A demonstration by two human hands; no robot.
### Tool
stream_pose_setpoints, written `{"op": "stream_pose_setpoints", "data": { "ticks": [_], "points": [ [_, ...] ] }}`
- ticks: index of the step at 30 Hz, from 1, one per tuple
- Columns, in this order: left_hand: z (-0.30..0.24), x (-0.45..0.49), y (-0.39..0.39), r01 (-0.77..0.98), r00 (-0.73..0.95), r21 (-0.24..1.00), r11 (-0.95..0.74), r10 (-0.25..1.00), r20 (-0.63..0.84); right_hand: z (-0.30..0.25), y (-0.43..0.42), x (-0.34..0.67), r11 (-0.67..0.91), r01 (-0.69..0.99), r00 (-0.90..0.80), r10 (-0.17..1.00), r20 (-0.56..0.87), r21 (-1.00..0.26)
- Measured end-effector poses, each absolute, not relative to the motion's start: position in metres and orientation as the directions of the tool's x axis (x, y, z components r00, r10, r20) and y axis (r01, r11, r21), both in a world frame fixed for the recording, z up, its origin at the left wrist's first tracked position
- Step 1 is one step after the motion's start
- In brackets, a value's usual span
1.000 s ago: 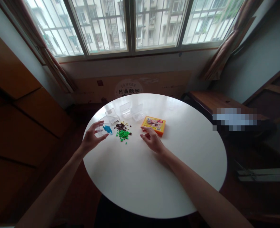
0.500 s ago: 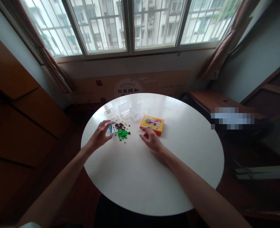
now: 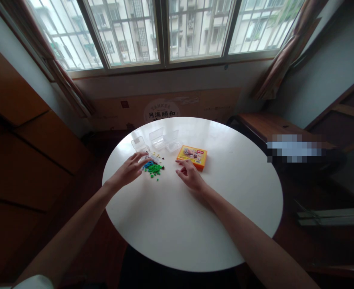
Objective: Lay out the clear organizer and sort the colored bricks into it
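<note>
My left hand (image 3: 130,167) is over the left part of the white round table, its fingers around a small clear plastic box that they partly cover. The box is tilted over a heap of tiny building bricks. Blue bricks (image 3: 148,164) lie at its mouth, beside green bricks (image 3: 155,170). Dark brown bricks show partly behind them, and a few yellow bricks (image 3: 156,155) are scattered farther back. My right hand (image 3: 191,175) rests by the near left corner of an orange-yellow carton (image 3: 191,155), thumb and index finger apart, with nothing visible between them.
Three clear lidded boxes stand open behind the bricks, among them a middle box (image 3: 157,138) and a right box (image 3: 173,146). The white table (image 3: 195,237) has a rounded edge. A wooden bench (image 3: 263,122) is to the right, and a window spans the far wall.
My left hand has tipped the clear box to the right, and blue bricks now lie on the heap, covering part of the brown ones. My right hand has hardly moved.
</note>
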State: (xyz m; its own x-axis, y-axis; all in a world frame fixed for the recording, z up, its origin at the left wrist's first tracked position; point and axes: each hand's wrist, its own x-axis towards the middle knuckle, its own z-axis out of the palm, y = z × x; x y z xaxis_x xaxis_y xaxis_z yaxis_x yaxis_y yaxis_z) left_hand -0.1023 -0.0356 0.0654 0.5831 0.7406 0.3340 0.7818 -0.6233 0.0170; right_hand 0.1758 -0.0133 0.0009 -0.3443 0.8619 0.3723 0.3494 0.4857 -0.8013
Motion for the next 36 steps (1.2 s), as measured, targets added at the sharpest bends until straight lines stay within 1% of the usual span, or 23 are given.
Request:
{"op": "stream_pose_setpoints", "data": {
  "ticks": [5,7,11,13,15,17,18,20,22,25,28,30,33,36],
  "points": [
    [0.071,-0.104,-0.034,0.748,0.642,-0.035,-0.662,0.71,0.289,0.0,-0.013,0.176,0.481,0.351,-0.35,0.863,0.364,-0.803],
    [0.073,-0.106,-0.033,0.737,0.652,-0.03,-0.675,0.699,0.293,-0.001,-0.013,0.177,0.482,0.352,-0.354,0.862,0.363,-0.802],
    [0.077,-0.108,-0.034,0.747,0.62,0.012,-0.664,0.704,0.347,-0.002,-0.013,0.175,0.491,0.35,-0.353,0.858,0.372,-0.798],
    [0.077,-0.107,-0.035,0.789,0.55,0.033,-0.613,0.729,0.408,-0.001,-0.013,0.175,0.515,0.334,-0.352,0.845,0.402,-0.789],
    [0.073,-0.103,-0.037,0.836,0.419,0.107,-0.538,0.754,0.506,0.004,-0.012,0.177,0.571,0.324,-0.337,0.815,0.472,-0.755],
    [0.068,-0.095,-0.039,0.847,0.25,0.239,-0.475,0.753,0.608,0.01,-0.008,0.183,0.63,0.369,-0.288,0.776,0.561,-0.683],
    [0.065,-0.09,-0.04,0.834,0.17,0.31,-0.457,0.747,0.643,0.013,-0.005,0.187,0.643,0.423,-0.252,0.761,0.598,-0.639],
    [0.058,-0.079,-0.04,0.79,0.044,0.434,-0.433,0.746,0.664,0.018,0.002,0.199,0.606,0.563,-0.186,0.756,0.628,-0.562],
    [0.053,-0.07,-0.038,0.748,-0.028,0.522,-0.411,0.765,0.643,0.02,0.009,0.211,0.515,0.692,-0.154,0.79,0.593,-0.506],
    [0.051,-0.061,-0.03,0.723,-0.074,0.574,-0.384,0.783,0.618,0.017,0.016,0.223,0.404,0.805,-0.179,0.864,0.471,-0.435],
    [0.052,-0.058,-0.018,0.743,-0.141,0.585,-0.325,0.779,0.611,0.012,0.018,0.226,0.374,0.838,-0.227,0.901,0.37,-0.397],
    [0.053,-0.061,-0.008,0.721,-0.218,0.638,-0.271,0.785,0.581,0.009,0.019,0.224,0.378,0.841,-0.245,0.904,0.35,-0.388],
    [0.053,-0.072,0.007,0.612,-0.347,0.762,-0.211,0.794,0.499,0.007,0.018,0.223,0.377,0.843,-0.247,0.904,0.348,-0.382],
    [0.051,-0.092,0.019,0.496,-0.486,0.854,-0.159,0.764,0.424,0.007,0.018,0.223,0.376,0.847,-0.254,0.907,0.335,-0.376]
  ]
}}
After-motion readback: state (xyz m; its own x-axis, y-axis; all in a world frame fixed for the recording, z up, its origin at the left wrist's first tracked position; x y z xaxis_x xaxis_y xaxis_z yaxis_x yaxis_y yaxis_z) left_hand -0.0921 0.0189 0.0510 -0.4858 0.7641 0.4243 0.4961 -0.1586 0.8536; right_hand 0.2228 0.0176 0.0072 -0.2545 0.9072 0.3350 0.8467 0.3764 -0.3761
